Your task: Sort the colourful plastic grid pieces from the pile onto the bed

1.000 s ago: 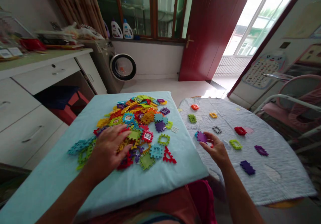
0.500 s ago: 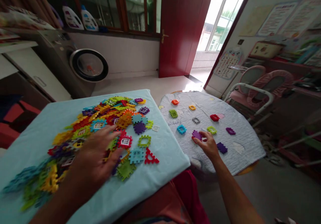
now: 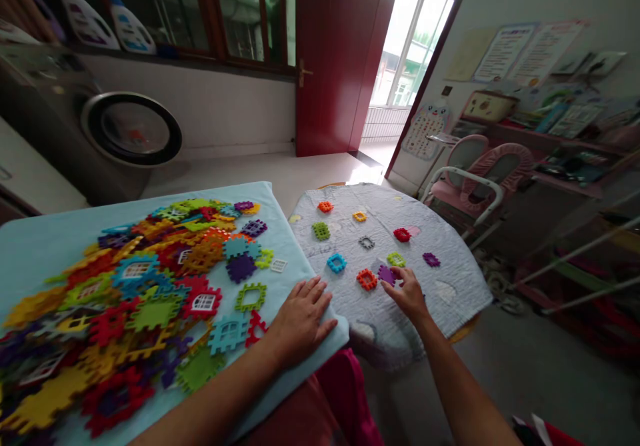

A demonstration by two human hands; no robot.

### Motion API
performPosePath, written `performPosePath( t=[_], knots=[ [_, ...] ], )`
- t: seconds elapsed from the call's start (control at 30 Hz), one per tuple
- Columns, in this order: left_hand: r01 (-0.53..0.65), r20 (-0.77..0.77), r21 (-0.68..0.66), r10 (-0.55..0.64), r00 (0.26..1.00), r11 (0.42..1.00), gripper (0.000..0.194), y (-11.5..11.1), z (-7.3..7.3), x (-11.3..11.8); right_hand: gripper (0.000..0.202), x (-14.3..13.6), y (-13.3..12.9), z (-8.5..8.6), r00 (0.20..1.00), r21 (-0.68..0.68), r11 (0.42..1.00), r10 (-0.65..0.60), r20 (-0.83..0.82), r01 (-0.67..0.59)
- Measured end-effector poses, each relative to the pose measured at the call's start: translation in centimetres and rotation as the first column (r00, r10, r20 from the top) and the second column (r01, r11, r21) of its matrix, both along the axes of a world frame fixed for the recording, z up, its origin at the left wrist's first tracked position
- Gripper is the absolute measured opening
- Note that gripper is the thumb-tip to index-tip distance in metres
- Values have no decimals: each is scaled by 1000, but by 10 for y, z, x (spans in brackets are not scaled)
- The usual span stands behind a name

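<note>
My left hand (image 3: 300,323) lies palm down near the right corner of the blue-covered table (image 3: 295,233), fingers stretched, holding nothing. A red triangular piece (image 3: 254,329) lies by its wrist, partly hidden. My right hand (image 3: 409,296) pinches a purple interlocking plastic building piece (image 3: 386,274) at the cloth of the round table (image 3: 450,293). Around that piece lie an orange-red square piece (image 3: 367,279), a lime green frame (image 3: 396,259) and a blue frame (image 3: 337,263). A big heap of mixed building pieces (image 3: 155,309) covers much of the blue cloth, some with white window inserts.
Farther back on the round table are several more pieces, among them a red one (image 3: 402,235) and a grey one (image 3: 367,242). A washing machine (image 3: 133,129), a red door (image 3: 345,59) and a pink chair (image 3: 465,173) stand around.
My left hand has moved right, from over the heap to the table corner. My right hand still has the purple piece, and the orange-red piece beside it is now uncovered. The view has turned right.
</note>
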State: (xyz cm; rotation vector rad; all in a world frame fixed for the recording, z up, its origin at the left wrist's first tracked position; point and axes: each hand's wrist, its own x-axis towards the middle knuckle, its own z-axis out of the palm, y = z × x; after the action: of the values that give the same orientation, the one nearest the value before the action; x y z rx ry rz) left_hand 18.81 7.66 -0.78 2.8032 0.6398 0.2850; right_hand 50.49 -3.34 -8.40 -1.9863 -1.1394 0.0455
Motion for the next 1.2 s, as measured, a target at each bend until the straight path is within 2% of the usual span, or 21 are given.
performPosePath(
  t=[0.17,0.3,0.43,0.57,0.77,1.0,1.13,1.2],
  knots=[
    [-96,34,69,94,995,993,43,4,-5,0,55,77,-6,-6,949,30,962,-273,159,272],
    [-186,-2,113,188,982,976,45,13,-8,-2,58,125,-6,-10,850,-94,852,-492,188,514],
    [-186,-26,100,189,982,978,46,21,-6,-6,55,149,-8,-17,772,-160,755,-615,159,635],
    [-164,-6,51,164,986,985,46,27,-6,-12,57,160,-7,-19,711,-216,679,-690,135,701],
    [-173,29,33,172,985,984,46,32,-10,-19,58,168,3,-16,659,-254,618,-741,127,744],
    [-164,62,46,161,985,985,46,31,-11,-20,60,160,1,-18,667,-287,621,-738,99,730],
    [-166,64,45,163,985,985,46,31,-10,-19,75,152,0,-6,639,-256,607,-767,60,753],
    [-174,30,44,173,984,984,46,29,-6,-17,73,140,3,3,646,-233,621,-762,41,748]
  ],
)
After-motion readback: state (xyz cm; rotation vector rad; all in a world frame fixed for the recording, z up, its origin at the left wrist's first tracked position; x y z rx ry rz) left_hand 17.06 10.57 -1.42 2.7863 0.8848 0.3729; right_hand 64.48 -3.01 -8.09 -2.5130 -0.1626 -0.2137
